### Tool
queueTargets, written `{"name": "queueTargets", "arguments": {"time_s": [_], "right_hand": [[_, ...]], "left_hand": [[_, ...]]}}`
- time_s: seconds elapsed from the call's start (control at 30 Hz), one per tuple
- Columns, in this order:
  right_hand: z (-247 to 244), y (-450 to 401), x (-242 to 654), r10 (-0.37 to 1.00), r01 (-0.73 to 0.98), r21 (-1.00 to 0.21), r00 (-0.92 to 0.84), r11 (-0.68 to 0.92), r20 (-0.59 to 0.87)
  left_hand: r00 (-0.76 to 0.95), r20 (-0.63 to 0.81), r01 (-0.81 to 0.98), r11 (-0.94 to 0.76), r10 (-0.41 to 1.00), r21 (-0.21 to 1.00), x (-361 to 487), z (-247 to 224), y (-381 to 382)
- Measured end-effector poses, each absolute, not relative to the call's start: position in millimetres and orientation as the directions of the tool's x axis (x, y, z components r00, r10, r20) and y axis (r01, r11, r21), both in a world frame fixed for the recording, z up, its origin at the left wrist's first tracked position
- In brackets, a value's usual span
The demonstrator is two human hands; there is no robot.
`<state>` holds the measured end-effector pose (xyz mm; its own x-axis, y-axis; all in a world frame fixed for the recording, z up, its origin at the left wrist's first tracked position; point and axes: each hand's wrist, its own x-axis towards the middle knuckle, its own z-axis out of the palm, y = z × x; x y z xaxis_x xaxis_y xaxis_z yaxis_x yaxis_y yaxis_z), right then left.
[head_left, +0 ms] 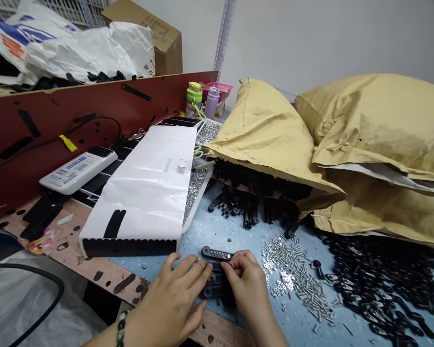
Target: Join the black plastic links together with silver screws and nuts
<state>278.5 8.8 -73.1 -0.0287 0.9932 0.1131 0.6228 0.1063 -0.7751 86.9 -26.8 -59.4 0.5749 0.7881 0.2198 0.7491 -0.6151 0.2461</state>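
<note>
You had your left hand (169, 301) spread over the black plastic bracket (214, 285), right hand (248, 289) pinching its perforated strip (215, 253); that pinch needed steadying.

White wall (311, 38) behind a slotted metal shelf post (223, 38).

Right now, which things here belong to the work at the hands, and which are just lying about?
In use: left hand, right hand, black plastic parts, silver screws.
Lying about: water bottle, white device, yellow sacks.
</note>
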Motion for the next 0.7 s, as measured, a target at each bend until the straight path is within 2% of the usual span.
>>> {"name": "queueTargets", "arguments": {"time_s": [0.13,0.2,0.27,0.37,0.5,0.6,0.7], "right_hand": [[-74,10,286,0.974,0.822,-0.531,-0.119,0.205,0.192],[-73,9,292,0.975,0.865,-0.461,-0.12,0.196,0.189],[-68,5,295,0.97,0.819,-0.53,-0.129,0.22,0.204],[-57,-2,291,0.944,0.618,-0.716,-0.25,0.326,0.215],[-44,-4,284,0.917,0.477,-0.799,-0.331,0.365,0.221],[-44,6,288,0.975,0.431,-0.88,-0.176,0.201,0.136],[-50,21,293,0.997,0.393,-0.917,-0.014,0.069,0.07]], "left_hand": [[0.581,0.215,0.747,-0.619,0.785,0.242,88,-58,-24],[0.562,0.206,0.754,-0.598,0.802,0.272,87,-54,-22],[0.534,0.193,0.754,-0.567,0.823,0.333,88,-49,-20],[0.514,0.154,0.723,-0.523,0.844,0.452,92,-39,-19],[0.469,0.076,0.678,-0.413,0.88,0.608,96,-38,-21],[0.345,0.07,0.683,-0.301,0.936,0.665,92,-49,-23],[0.328,0.132,0.751,-0.343,0.935,0.565,87,-63,-24]]}}
